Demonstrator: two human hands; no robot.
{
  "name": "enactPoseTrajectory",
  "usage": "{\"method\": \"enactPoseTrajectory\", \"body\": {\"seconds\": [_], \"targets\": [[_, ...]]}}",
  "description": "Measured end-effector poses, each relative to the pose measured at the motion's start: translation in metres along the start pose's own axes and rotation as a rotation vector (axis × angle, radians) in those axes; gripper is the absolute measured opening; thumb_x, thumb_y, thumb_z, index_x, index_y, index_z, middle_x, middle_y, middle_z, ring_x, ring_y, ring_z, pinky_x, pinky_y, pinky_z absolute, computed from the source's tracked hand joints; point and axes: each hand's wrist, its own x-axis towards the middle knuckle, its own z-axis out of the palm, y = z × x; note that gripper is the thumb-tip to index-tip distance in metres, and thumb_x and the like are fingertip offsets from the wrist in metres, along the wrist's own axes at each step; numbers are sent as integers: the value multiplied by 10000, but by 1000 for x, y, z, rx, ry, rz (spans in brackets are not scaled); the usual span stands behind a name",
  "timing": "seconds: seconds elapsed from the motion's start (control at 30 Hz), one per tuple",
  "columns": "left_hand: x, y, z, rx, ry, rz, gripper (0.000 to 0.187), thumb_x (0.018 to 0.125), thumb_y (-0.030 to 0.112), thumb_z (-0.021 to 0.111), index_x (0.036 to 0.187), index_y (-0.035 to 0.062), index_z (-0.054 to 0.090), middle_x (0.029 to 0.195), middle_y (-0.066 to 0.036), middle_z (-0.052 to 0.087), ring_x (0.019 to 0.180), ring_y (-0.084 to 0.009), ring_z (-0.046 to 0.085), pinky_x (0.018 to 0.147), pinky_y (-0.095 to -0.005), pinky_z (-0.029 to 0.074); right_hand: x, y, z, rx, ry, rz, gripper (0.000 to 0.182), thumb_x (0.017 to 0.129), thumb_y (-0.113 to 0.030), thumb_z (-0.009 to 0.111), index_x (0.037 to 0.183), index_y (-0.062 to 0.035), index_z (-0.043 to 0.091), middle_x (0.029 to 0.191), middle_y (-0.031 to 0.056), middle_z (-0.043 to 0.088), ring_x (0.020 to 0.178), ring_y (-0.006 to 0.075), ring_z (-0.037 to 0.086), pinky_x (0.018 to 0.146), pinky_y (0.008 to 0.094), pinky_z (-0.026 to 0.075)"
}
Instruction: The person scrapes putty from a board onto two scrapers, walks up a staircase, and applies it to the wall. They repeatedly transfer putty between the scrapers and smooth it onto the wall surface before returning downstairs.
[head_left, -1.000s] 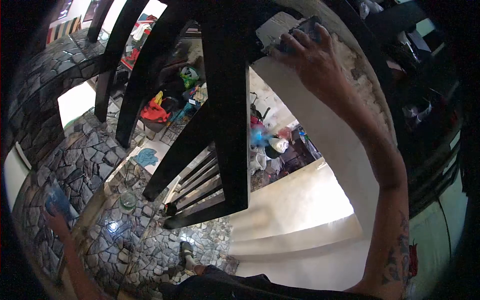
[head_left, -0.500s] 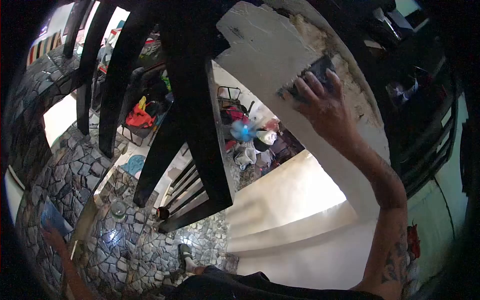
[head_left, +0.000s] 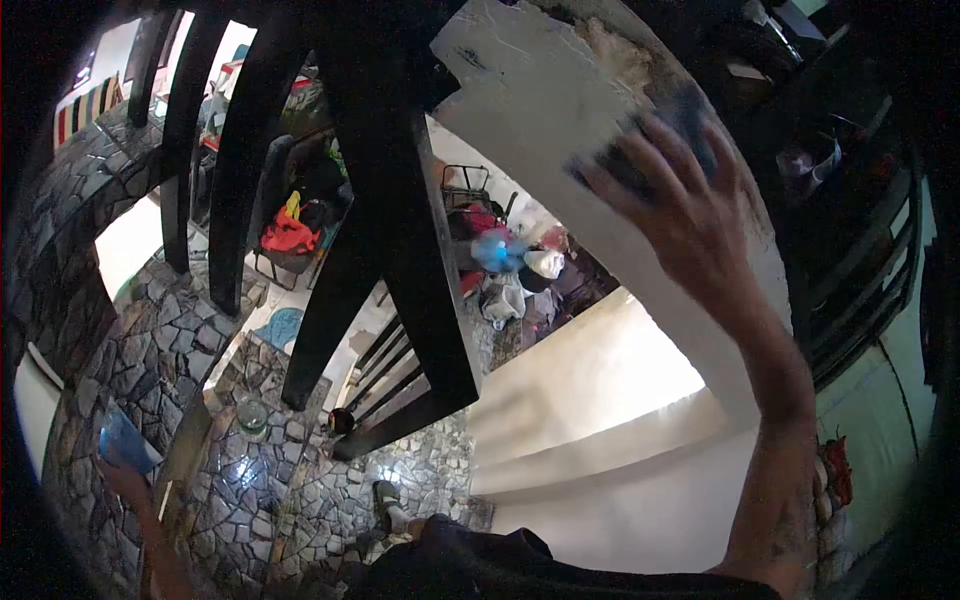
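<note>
A dark flat pad (head_left: 688, 118), blurred by motion, is pressed against the whitish plastered surface (head_left: 540, 90) of a curved beam. My right hand (head_left: 690, 205) is over it, fingers bent across its back and gripping it. Bare, brownish rough patches (head_left: 615, 50) show along the beam's upper edge near the pad. At the lower left, my left hand (head_left: 125, 483) grips a flat blue sheet-like piece (head_left: 125, 442) by its lower edge. What kind of tool either flat thing is, I cannot make out.
Dark slanted bars (head_left: 400, 230) stand left of the beam. Stone-patterned steps (head_left: 160, 350) and floor lie below, with a glass bowl (head_left: 252, 416) on a step. Farther down are a blurred blue fan (head_left: 497, 250), heaped belongings and a chair with a red cloth (head_left: 290, 235).
My right hand has slid the dark pad to the right across the plaster, its fingers spreading wider. The left hand and blue piece show more clearly as the view shifts slightly.
</note>
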Motion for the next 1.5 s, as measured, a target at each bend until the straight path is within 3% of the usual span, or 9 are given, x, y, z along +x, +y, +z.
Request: {"method": "enactPoseTrajectory", "body": {"seconds": [0.23, 0.3, 0.4, 0.6, 0.77, 0.87, 1.0, 1.23, 1.5], "targets": [[-3, 5, -6, 466, -253, 61, 651, 928, 475, 352, 1367, 2, 270, 1336, -252, 363, 1158, -410, 437, 954, -481, 389, 98, -10, 52, -64, 174, -128, 534, 740, -93, 657, 1203, -315, 509, 1234, 46, 449, 1196, 212, 391, 1017, 499, 220], [-9, 1, -8, 378, -280, -5, 645, 931, 468, 350, 1380, 17, 247, 1345, -249, 353, 1160, -407, 437, 947, -490, 390, 107, -18, 56, -174, 155, -137, 537, 740, -93, 659, 1205, -312, 502, 1226, 46, 452, 1194, 211, 391, 1017, 501, 217], [-17, 53, -58, -387, -73, -263, 629, 935, 454, 354, 1384, 30, 241, 1337, -252, 362, 1154, -405, 444, 936, -503, 392, 113, -24, 67, -205, 204, -158, 536, 734, -82, 654, 1199, -303, 504, 1215, 49, 454, 1183, 215, 397, 1018, 505, 212], [12, -51, -3, -292, -270, 119, 596, 934, 433, 377, 1364, 31, 286, 1320, -256, 381, 1149, -401, 451, 949, -505, 367, 125, -35, 79, -140, 253, -182, 499, 732, -74, 626, 1177, -279, 530, 1202, 53, 456, 1169, 221, 400, 1012, 503, 217], [-1, -24, 24, -168, 145, 47, 543, 931, 364, 438, 1367, 72, 299, 1339, -243, 362, 1136, -391, 467, 890, -505, 422, 132, -43, 90, -98, 250, -180, 484, 731, -92, 627, 1176, -260, 537, 1187, 56, 457, 1155, 225, 404, 998, 503, 229], [-5, -42, 36, 780, 95, 369, 513, 918, 253, 500, 1372, 121, 303, 1348, -219, 356, 1110, -368, 496, 807, -483, 474, 127, -47, 90, -138, 222, -172, 493, 722, -119, 644, 1182, -254, 530, 1180, 59, 457, 1146, 227, 409, 992, 501, 239], [3, -47, 36, 547, 157, 414, 542, 894, 197, 537, 1378, 146, 298, 1356, -197, 351, 1104, -354, 503, 775, -459, 486, 106, -41, 92, -141, 178, -155, 516, 711, -137, 661, 1194, -249, 516, 1172, 62, 462, 1142, 230, 416, 983, 501, 262], [4, -12, 4, -225, -20, -139, 623, 912, 456, 404, 1350, 22, 313, 1294, -247, 420, 1148, -412, 445, 929, -510, 367, 35, -34, 76, -152, 64, -156, 447, 751, -280, 569, 1176, -167, 486, 1127, 94, 468, 1150, 256, 414, 981, 528, 288], [-1, -1, -3, 16, 3, -35, 629, 920, 449, 393, 1341, -11, 312, 1273, -252, 440, 1100, -422, 474, 920, -515, 362, -51, -32, 41, -27, -246, -129, 400, 760, -285, 571, 1134, -149, 527, 1156, 102, 461, 1164, 287, 409, 996, 551, 256]]}}
